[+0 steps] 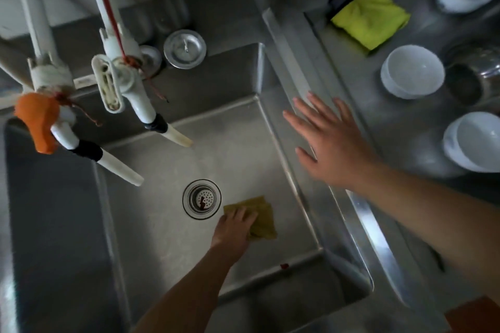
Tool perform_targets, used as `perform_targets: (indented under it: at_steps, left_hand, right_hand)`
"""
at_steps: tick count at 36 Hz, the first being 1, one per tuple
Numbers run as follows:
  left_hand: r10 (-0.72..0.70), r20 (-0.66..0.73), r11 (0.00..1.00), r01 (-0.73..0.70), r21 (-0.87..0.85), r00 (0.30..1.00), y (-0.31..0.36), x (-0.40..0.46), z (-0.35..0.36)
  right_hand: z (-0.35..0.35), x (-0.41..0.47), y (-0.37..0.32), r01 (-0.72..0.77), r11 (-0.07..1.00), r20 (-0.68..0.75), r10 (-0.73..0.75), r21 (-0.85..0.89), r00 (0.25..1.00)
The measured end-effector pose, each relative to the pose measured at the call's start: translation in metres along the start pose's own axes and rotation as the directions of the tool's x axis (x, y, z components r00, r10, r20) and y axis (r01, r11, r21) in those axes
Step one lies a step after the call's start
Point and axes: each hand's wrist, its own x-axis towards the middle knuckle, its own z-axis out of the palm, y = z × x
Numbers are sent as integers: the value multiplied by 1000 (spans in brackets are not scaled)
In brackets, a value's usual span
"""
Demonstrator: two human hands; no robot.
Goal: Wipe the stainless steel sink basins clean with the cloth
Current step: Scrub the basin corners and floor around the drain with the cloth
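A deep stainless steel sink basin [216, 149] fills the middle of the view, with a round drain strainer [201, 199] in its floor. My left hand [234, 226] reaches down into the basin and presses a yellow-brown cloth [263, 217] flat on the floor, just right of the drain. My right hand [328, 140] is spread open, fingers straight, over the basin's right rim [365, 213], holding nothing. A second basin [51, 224] lies to the left, dark and mostly in shadow.
Two white taps [130, 84] hang over the basins, one with an orange handle [38, 121]. A loose metal drain cover [184, 48] sits on the back ledge. On the right counter lie a bright yellow cloth [370, 19], white bowls [412, 70] and a steel pot [470, 76].
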Motion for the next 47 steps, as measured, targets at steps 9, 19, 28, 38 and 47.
perform_targets:
  at_steps: [9,19,28,38,47]
  left_hand:
    - [-161,19,986,162,-36,987,17,26,12]
    - [-697,-146,498,327,-803,702,-6,95,-63]
    - [-768,-69,306,271,-913,636,-39,209,-161]
    - [-504,-192,744,311,-591,842,19,262,-164]
    - [-266,-290,882,111,-459,919,15,210,-110]
  right_hand:
    - [36,6,37,-76,996,102,71,41,992]
    - [51,6,33,-118,988,-67,125,98,990]
    - [54,8,34,-139,986,-57,145,93,988]
    - [61,6,35,-129,989,-135,138,74,981]
    - [54,7,31,-161,986,-72,164,46,984]
